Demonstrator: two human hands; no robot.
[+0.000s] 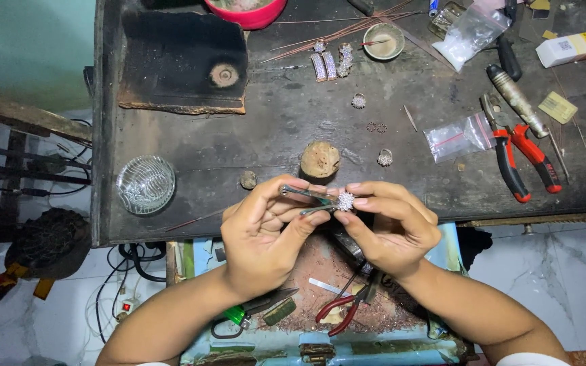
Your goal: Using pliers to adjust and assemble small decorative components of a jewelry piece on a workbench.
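- Two bare hands meet at frame centre, just over the near edge of the dark scuffed worktop (pixel 191 156).
- Left hand (pixel 262 237): fingers closed around slim metal tweezers (pixel 304 196); the tweezers' long axis runs roughly left to right, tips aimed at the right hand.
- Right hand (pixel 391 227): thumb and forefinger pinched on a small round sparkly silver stone-set jewellery piece (pixel 345 200), held between the two hands.
- Key relation: the jewellery piece sits directly right of the tweezer tips, touching or just beside them; exact contact too small to tell. Right hand holds it, left hand brings the tool in from the left.
- Upper centre of frame, on the worktop: similar small stone-set bits, two bar-shaped silver pieces (pixel 325 66), thin copper wires (pixel 347 30), a small round dish (pixel 383 41).
- Right of frame: red-handled pliers (pixel 520 159), clear plastic bags (pixel 457 137).
- Left of frame: clear ribbed glass dome (pixel 145 184); scorched dark block (pixel 184 61) at upper left.
- Centre, just above the hands: round wooden stub (pixel 319 160).
- Below the hands: open drawer tray with reddish dust (pixel 306 261), smaller red-handled pliers (pixel 344 308), green lighter (pixel 237 315).
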